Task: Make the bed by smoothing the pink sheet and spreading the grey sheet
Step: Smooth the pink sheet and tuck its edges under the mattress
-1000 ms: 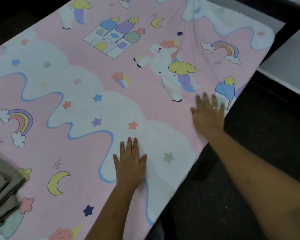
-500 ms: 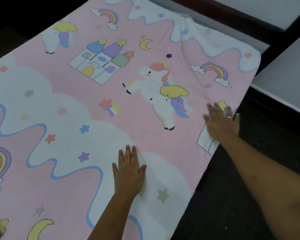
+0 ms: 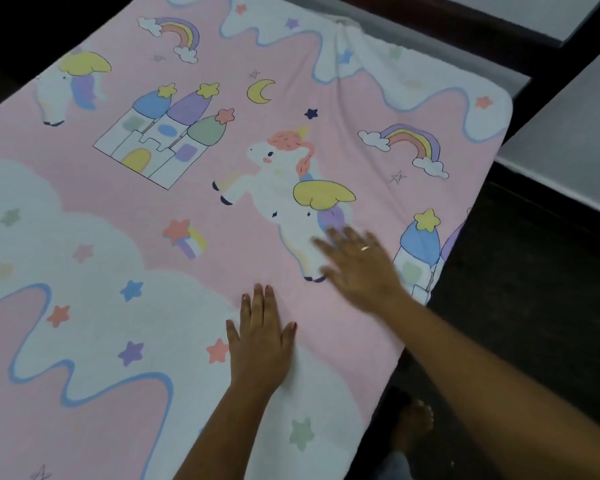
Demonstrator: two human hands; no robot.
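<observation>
Now, with your left hand [image 3: 260, 344] and right hand [image 3: 361, 268] both flat and uncurled on the pink unicorn-printed sheet [image 3: 243, 244] spread out beneath them, press lightly and sweep outward toward the puckered far corner [image 3: 347, 39].

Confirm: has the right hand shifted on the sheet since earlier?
Yes. The right hand slid left across the pink sheet: off the castle print at its edge and onto the hind legs of the unicorn print.
</observation>
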